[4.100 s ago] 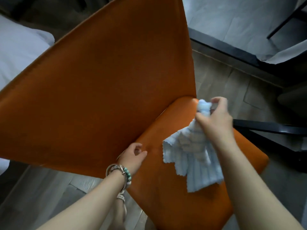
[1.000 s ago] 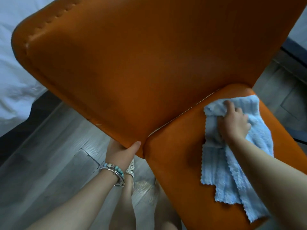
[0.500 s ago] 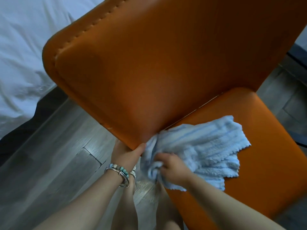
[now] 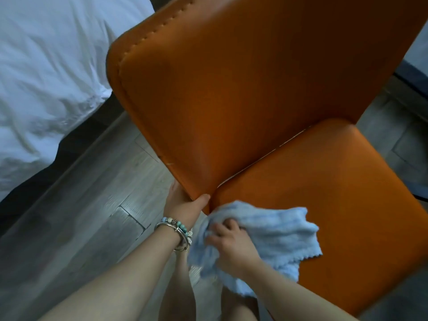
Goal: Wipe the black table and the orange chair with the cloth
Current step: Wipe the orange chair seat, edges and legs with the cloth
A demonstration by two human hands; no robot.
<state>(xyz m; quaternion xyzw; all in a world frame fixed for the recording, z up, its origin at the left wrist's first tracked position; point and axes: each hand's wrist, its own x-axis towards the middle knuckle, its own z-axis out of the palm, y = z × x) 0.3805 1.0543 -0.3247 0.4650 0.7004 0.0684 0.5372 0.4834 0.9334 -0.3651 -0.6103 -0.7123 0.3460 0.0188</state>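
The orange chair (image 4: 254,93) fills the middle of the view, its tall backrest tilted and its seat (image 4: 347,193) at the lower right. My left hand (image 4: 183,205) grips the bottom corner of the backrest, thumb on the front face. My right hand (image 4: 229,244) holds the light blue cloth (image 4: 282,232) bunched against the seat's near left edge. Part of the cloth hangs over that edge. The black table is out of view.
A bed with white bedding (image 4: 46,72) lies at the left on a dark base. Grey wood-plank floor (image 4: 81,216) runs between bed and chair. My bare legs (image 4: 178,295) stand under the chair's near edge. A dark frame (image 4: 412,77) shows at the right edge.
My right hand has dragged the cloth from the seat's far right side across to its near left edge. My left hand keeps its grip on the backrest corner. The view has shifted right.
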